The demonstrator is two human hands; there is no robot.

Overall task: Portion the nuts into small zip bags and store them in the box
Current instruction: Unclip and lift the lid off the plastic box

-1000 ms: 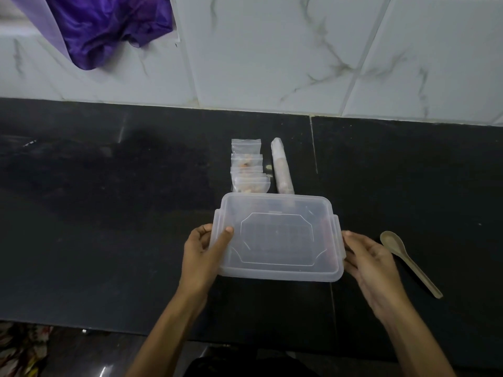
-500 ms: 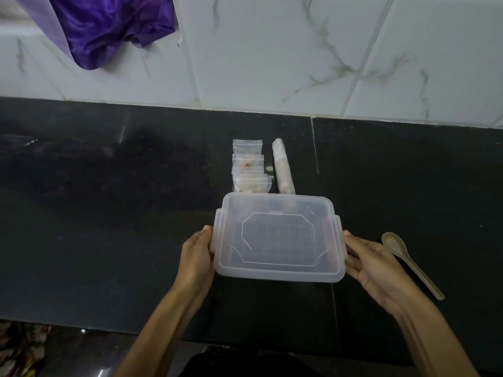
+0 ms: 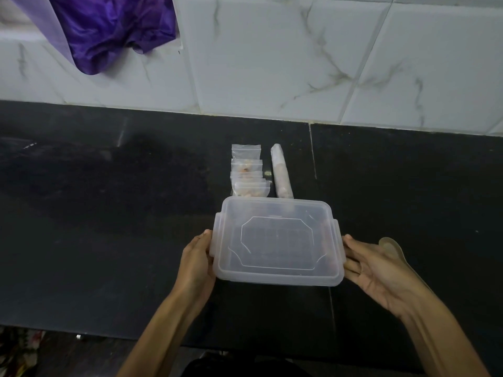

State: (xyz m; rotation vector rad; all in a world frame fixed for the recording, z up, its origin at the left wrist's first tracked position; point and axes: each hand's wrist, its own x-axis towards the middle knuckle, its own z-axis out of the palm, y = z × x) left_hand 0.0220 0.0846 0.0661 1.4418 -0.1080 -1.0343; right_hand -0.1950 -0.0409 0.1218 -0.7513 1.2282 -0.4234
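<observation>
Presently on record, dark countertop, lower half of frame:

- Box: translucent plastic, lid on, side latches visible; centre of frame, lower middle. Contents hard to judge through the lid; appears empty.
- Left hand: pressed flat against the box's left latch, fingers fairly straight, not curled around anything.
- Right hand: palm turned up, fingers extended, tips touching the box's right latch; released rather than clenched.
- Zip bags: small clear bags in an overlapping row just above the box, centre of frame; several show pale nuts inside, the topmost looks empty. Not yet in the box.
- Rolled packet: clear wrap holding pale contents, lying just right of the zip bags.
- Loose nut: single piece between bags and packet, on the counter.
- Spoon: pale bowl showing above the right hand, rest hidden behind it.
- Purple cloth: hanging at upper left, over the marbled tile wall.

Risks, as judged:
- Latches popping unevenly; lid springing off and sliding into the bag row.
- Box skating forward on the smooth counter under two-sided pressure, scattering bags or loose nut.
- Right wrist knocking the spoon on withdrawal.
</observation>
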